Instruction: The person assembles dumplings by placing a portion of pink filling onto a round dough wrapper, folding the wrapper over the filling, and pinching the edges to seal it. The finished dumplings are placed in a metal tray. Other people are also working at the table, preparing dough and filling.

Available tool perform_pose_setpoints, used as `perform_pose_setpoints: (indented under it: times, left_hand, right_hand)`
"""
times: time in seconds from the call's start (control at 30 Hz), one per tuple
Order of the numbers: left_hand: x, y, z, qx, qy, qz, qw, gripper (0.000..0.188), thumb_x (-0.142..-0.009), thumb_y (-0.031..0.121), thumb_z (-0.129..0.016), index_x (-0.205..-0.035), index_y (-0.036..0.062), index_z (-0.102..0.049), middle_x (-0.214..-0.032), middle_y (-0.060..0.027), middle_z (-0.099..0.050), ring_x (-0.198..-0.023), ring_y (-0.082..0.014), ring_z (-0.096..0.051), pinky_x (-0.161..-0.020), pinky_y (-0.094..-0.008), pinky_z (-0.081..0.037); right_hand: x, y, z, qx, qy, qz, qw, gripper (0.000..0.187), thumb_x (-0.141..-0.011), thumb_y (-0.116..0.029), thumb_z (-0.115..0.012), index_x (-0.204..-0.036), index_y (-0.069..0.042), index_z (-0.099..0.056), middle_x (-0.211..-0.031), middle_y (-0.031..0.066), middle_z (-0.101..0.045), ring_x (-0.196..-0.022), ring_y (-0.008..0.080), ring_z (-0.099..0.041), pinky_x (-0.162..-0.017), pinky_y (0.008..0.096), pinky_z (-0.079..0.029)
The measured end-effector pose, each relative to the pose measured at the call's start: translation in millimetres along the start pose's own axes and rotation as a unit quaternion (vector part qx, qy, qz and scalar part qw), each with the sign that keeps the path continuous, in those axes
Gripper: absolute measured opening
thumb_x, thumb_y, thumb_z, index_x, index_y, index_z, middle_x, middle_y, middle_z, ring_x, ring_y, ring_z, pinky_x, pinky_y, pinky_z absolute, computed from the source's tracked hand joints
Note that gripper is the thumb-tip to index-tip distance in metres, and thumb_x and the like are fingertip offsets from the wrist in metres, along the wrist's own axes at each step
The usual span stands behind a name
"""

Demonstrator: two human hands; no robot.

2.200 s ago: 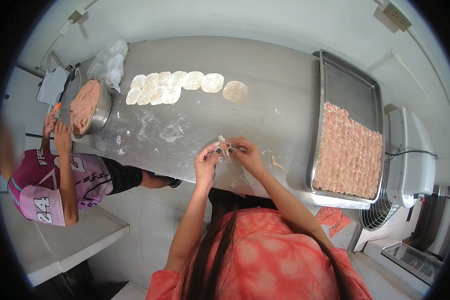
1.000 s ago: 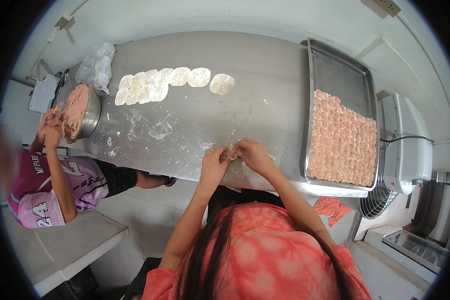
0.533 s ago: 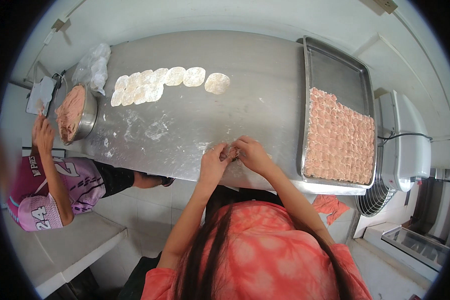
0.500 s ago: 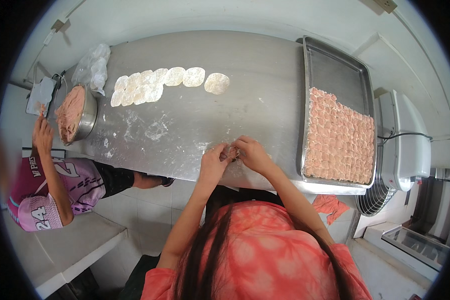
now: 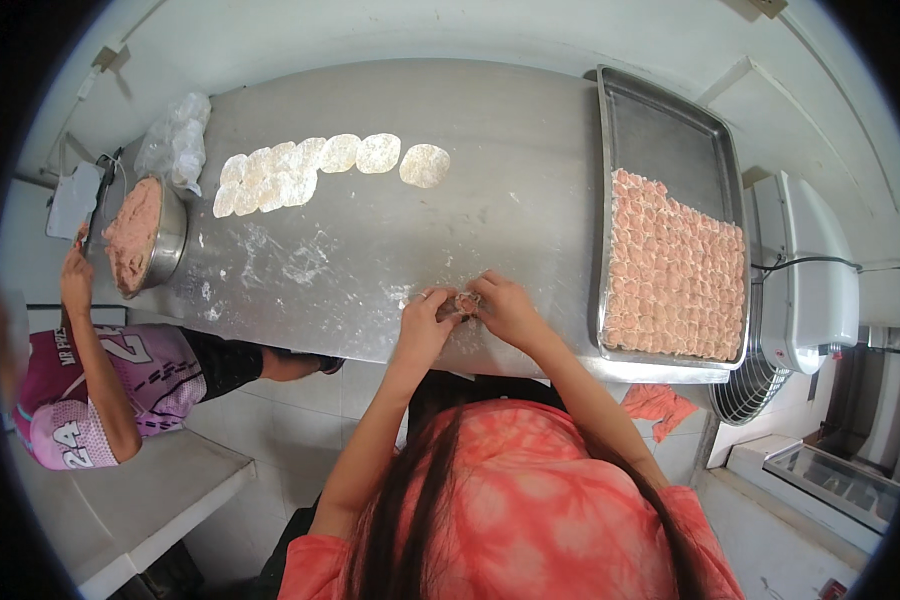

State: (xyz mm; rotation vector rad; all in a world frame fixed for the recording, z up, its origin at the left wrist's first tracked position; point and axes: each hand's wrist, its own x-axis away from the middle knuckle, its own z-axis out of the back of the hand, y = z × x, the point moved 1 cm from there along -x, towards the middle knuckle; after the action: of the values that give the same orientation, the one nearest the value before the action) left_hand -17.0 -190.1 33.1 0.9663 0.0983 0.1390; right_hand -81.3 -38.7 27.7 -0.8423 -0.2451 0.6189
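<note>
While white print (image 5: 128, 346) marks a purple jersey (image 5: 170, 372), the left hand (image 5: 427, 320) and right hand (image 5: 504, 308) pinch one dumpling (image 5: 466, 304), grip nearly closed.

Left of the tray (image 5: 665, 130), the left hand (image 5: 428, 318) and right hand (image 5: 500, 308) pinch a dumpling (image 5: 466, 306); farther left lie pale wrappers (image 5: 282, 172).

A small pink dumpling (image 5: 467, 304) with pale edges is being pinched between the left grip (image 5: 427, 322) and right grip (image 5: 505, 309).
</note>
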Motion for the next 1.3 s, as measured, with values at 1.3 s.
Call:
perform_pose_setpoints:
  times: [1.3]
  left_hand:
    - [-3, 3, -6, 0.020, -0.014, 0.004, 1.000, 0.024, -0.071, 0.002, -0.069, -0.093, 0.0023, -0.062, -0.082, -0.0146, -0.064, -0.075, -0.0300, -0.063, -0.068, -0.0370, -0.050]
  right_hand:
    - [3, -3, -1, -0.002, 0.020, -0.007, 1.000, 0.028, -0.065, 0.004, -0.058, -0.092, -0.004, -0.062, -0.091, 0.0145, -0.058, -0.086, 0.0372, -0.057, -0.073, 0.0439, -0.047]
